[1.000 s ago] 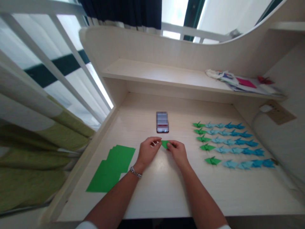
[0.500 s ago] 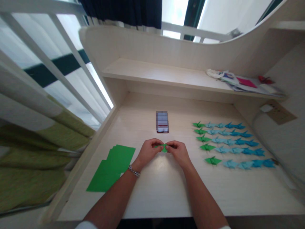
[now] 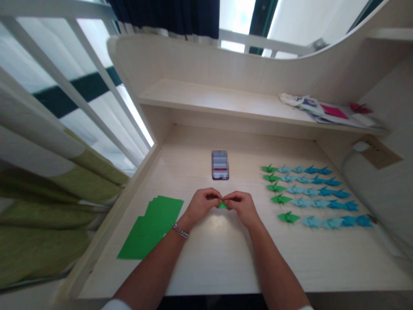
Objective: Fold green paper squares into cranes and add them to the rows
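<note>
A small folded piece of green paper [image 3: 222, 206] is pinched between my two hands at the middle of the desk. My left hand [image 3: 204, 204] grips its left side with thumb and fingers together. On the other side, my right hand [image 3: 239, 205] pinches it the same way, the fingertips of both hands nearly meeting. Fingers cover much of the paper, so its exact folds cannot be made out. A phone [image 3: 220, 165] lies flat just beyond my hands. Overlapping green paper sheets [image 3: 151, 228] lie left of my left forearm.
Rows of folded paper cranes stand on the right: green cranes [image 3: 288, 217] at the row ends, then light blue cranes [image 3: 332, 223] and darker blue cranes [image 3: 364, 221]. A shelf [image 3: 213, 102] with papers [image 3: 334, 111] spans the back. A cable [image 3: 346, 165] runs down the right wall.
My fingertips have closed in over the upper edge of the green paper, and its lower part now shows beneath them. Cranes, sheets and phone stay where they were.
</note>
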### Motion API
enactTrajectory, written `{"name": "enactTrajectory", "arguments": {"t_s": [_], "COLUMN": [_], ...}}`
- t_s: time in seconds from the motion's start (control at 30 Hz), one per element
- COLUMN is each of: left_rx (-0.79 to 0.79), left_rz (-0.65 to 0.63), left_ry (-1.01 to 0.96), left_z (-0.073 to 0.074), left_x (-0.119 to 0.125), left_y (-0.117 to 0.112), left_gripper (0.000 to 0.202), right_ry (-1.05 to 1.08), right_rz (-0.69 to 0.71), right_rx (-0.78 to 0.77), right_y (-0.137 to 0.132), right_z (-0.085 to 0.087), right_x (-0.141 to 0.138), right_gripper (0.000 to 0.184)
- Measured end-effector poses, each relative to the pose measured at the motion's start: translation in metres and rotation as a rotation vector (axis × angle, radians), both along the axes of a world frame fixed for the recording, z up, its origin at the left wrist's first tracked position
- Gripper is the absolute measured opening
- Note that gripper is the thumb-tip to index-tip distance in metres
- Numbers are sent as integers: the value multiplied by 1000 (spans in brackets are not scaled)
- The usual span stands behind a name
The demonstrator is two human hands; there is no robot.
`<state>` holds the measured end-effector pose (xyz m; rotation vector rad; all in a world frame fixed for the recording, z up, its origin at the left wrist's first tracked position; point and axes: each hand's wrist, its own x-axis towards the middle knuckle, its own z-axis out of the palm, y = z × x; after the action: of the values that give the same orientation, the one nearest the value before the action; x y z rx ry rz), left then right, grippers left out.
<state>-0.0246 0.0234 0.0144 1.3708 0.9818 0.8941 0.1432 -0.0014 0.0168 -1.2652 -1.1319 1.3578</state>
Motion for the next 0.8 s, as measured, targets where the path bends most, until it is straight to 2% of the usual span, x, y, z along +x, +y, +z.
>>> {"name": "enactTrajectory", "arguments": {"t_s": [0.17,0.3,0.43,0.63,0.8], "left_rx": [78,115,81,15,21], "left_rz": [38,61,62,41,34], "left_ry": [57,90,66,-27,-25], "left_z": [0,-3,-5,-3,-3], "left_x": [1,2,3,3,3], "left_y": [-2,-3,-2,-1,-1], "left_gripper": [10,11,12,10,16], "right_ry": [50,8,-54,-150,-186], "right_rz": [19,21,49,19,25], "right_rx": [-25,-35,-11,24,54], "right_y": [1,2,3,4,2], "right_z": [0,-1,-3,-6,-4], "right_x": [2,3,5,7,6], "right_gripper": [19,23,23,19,16]}}
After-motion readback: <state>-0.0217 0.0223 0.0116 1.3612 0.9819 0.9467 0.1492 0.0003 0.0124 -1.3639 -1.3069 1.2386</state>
